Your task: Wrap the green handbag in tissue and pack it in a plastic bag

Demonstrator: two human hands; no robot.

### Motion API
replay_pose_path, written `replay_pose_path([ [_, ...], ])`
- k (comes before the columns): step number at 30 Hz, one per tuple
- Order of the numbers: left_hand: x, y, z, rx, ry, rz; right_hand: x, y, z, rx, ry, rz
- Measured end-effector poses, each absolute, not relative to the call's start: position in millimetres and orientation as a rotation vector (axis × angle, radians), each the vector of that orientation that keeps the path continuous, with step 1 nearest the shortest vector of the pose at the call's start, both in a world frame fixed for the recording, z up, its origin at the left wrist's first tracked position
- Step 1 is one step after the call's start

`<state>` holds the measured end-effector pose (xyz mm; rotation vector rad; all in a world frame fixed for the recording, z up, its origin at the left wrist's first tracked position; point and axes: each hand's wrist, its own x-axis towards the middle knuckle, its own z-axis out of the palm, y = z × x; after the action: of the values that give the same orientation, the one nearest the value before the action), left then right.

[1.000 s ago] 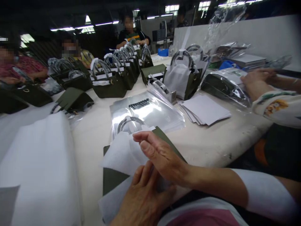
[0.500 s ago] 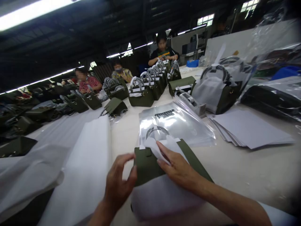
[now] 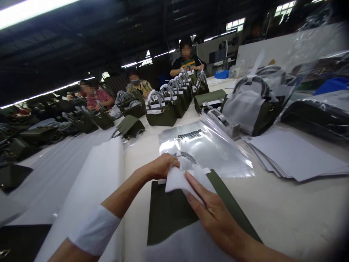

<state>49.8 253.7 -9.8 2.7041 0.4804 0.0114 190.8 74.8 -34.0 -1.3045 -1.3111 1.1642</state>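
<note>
A dark green handbag [image 3: 169, 214] lies in front of me, its handle [image 3: 188, 157] wrapped in grey and pointing away. White foam sheet [image 3: 177, 180] is folded over the bag's top edge near the handle base. My left hand [image 3: 164, 165] has its fingers curled at the sheet's upper left edge, by the handle; the fingertips are partly hidden. From the right, my right hand [image 3: 214, 207] grips the sheet between thumb and fingers. More white foam [image 3: 188, 243] covers the lower part of the bag.
Clear plastic bags [image 3: 212, 153] lie just beyond the handbag. A tape dispenser [image 3: 225, 122] and white card sheets [image 3: 297, 153] are to the right. A long white foam stack [image 3: 89, 182] lies left. Several green handbags [image 3: 160, 115] stand farther back, where co-workers [image 3: 188, 62] sit.
My left hand has moved forward and right, from beside the bag to the foam by the handle, and its fingers have closed. The foam now spreads farther left over the bag.
</note>
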Motion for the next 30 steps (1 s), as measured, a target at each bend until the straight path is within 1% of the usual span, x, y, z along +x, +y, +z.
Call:
replay_pose_path([
  [5,49,234,-28,2.705,0.897,0.367,188,74,-40,-1.286,-1.518,1.105],
  [7,46,226,-30,2.675,0.975,0.428,188,72,-41,-1.303,-1.505,1.101],
  [11,37,213,-16,2.644,0.802,0.302,190,67,-44,-1.334,-1.439,1.009],
  [16,23,195,-4,2.631,0.536,0.104,187,69,-52,-1.167,-1.687,0.719],
  [18,11,182,-4,2.622,0.509,0.07,185,74,-56,-1.077,-1.777,0.627],
  [20,-5,164,-2,2.586,0.641,0.138,183,77,-58,-1.032,-1.801,0.576],
  [23,-33,122,2,2.389,0.958,0.4,182,78,-57,-1.067,-1.786,0.547],
  [25,-48,90,3,2.276,1.103,0.419,182,76,-54,-1.091,-1.793,0.527],
  [28,-50,55,2,2.298,1.162,0.361,181,72,-51,-1.102,-1.811,0.487],
  [30,-38,47,2,2.41,1.076,0.412,182,70,-49,-1.107,-1.826,0.47],
])
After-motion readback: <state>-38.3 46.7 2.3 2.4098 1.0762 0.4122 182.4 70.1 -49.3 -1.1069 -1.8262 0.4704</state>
